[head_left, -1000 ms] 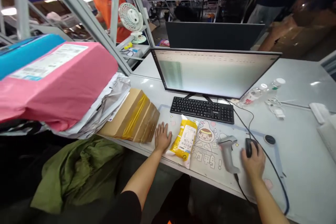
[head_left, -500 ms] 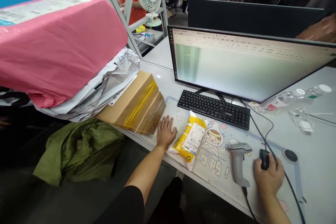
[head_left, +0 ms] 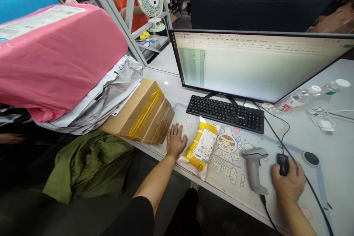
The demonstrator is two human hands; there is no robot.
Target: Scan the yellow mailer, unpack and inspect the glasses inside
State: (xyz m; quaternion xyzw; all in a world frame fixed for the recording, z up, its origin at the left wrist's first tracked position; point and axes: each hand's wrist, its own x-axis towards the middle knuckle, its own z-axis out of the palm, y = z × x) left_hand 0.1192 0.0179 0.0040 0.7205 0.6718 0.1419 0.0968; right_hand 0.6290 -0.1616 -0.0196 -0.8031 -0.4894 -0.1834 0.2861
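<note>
Black mouse lies under right fingers holding it, left fingers spread flat

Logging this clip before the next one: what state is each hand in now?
Left hand: open, palm down on the desk mat beside the yellow package, holding nothing.
Right hand: closed loosely over the black mouse.

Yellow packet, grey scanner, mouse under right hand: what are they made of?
Yellow packet: likely thin plastic film, faint sheen; crinkled, flattened pale ends. Scanner: probably moulded hard plastic, satin grey; smooth curved shell. Mouse: seems black plastic, judging by its smooth, even surface; the right hand covers part, so finish is unclear.
</note>
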